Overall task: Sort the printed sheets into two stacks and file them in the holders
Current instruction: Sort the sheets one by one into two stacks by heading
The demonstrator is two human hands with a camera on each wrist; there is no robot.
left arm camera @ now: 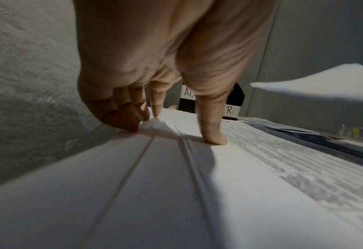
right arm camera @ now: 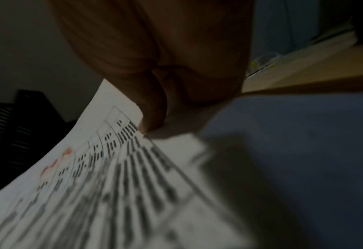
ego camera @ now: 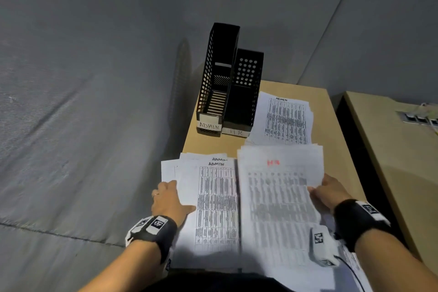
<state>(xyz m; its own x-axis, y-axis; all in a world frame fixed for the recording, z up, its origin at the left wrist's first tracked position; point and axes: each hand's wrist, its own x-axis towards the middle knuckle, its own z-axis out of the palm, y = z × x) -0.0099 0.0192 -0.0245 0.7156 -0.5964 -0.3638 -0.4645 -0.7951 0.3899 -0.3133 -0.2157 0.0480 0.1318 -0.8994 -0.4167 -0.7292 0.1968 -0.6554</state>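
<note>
Head view: the right hand [ego camera: 328,193] pinches the right edge of a red-marked HR sheet [ego camera: 279,197], lifted over the desk [ego camera: 213,143] with its long axis pointing toward the HR holder [ego camera: 244,102] ahead and slightly left; the left hand [ego camera: 169,199], fingers bent, presses the ADMIN pile [ego camera: 213,208] beside it, so the right seems better placed

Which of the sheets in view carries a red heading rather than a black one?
The white printed sheet pinched by the right hand, headed HR in red; the sheets beside and beyond it read ADMIN in black.
</note>
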